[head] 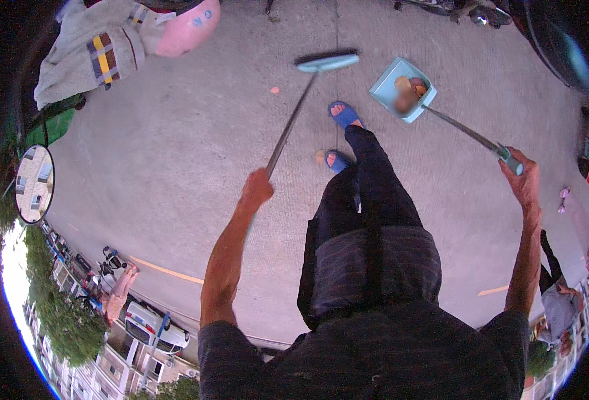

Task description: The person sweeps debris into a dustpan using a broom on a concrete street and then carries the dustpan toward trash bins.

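Observation:
My left hand [258, 189] is closed around the metal handle of a broom [327, 63]. The broom's light blue head with dark bristles lies on the concrete ground, beyond my feet. At the right, my right hand [522, 172] grips the handle end of a light blue dustpan [385, 86] with a long metal handle. Brown and orange scraps [418, 86] lie in the pan, partly blurred. A small pink scrap [275, 90] is on the ground left of the broom handle, and a pale tan scrap [320, 157] lies beside my blue slipper [339, 161].
A scooter's grey fleece cover [69, 75] and a pink helmet [189, 27] are at the upper left, near a round mirror [35, 184]. Dark vehicle parts [549, 45] edge the upper right. Several people are around, including a person in grey [559, 312]. A white car [155, 327] stands lower left.

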The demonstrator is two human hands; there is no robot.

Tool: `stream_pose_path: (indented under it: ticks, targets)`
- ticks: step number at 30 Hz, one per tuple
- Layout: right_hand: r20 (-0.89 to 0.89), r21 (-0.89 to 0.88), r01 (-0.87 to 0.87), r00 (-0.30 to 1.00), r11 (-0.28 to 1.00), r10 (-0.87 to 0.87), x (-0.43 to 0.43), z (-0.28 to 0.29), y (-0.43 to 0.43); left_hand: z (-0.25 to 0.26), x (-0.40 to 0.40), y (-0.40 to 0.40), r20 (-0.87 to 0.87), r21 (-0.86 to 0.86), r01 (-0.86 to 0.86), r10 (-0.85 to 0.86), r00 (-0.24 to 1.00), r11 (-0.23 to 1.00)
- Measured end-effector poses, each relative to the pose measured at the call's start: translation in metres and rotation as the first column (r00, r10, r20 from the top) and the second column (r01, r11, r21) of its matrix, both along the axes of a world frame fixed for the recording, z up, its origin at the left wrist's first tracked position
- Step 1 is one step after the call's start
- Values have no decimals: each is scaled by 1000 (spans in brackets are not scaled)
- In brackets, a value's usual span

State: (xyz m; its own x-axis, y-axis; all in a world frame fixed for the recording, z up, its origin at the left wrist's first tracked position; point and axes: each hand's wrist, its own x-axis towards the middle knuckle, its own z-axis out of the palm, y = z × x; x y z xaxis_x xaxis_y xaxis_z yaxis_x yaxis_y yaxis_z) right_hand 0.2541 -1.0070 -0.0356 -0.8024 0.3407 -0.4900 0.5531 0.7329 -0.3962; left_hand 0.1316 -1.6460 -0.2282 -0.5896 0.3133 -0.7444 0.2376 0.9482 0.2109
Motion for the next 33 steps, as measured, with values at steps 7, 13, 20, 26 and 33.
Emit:
stream_pose_path:
  ticks: [7,13,20,26,33]
  targets:
    - [44,-6,-19,999,1000,19,-14,5,-5,87,127,-54,-5,-27,-372,372,928,928]
    - [23,-34,-100,995,994,100,-17,-7,15,49,148,5,198,-145,-911,914,355,386]
    - [-81,-12,-223,972,975,221,-38,-46,21,-5,182,29,273,-104,-650,650,709,753]
    - [-72,47,-216,973,975,219,-40,-54,29,17,195,28,199,-35,-592,586,785,805]
    - [-94,64,-242,964,968,248,-24,-53,36,-35,129,-4,54,52,-879,877,477,474]
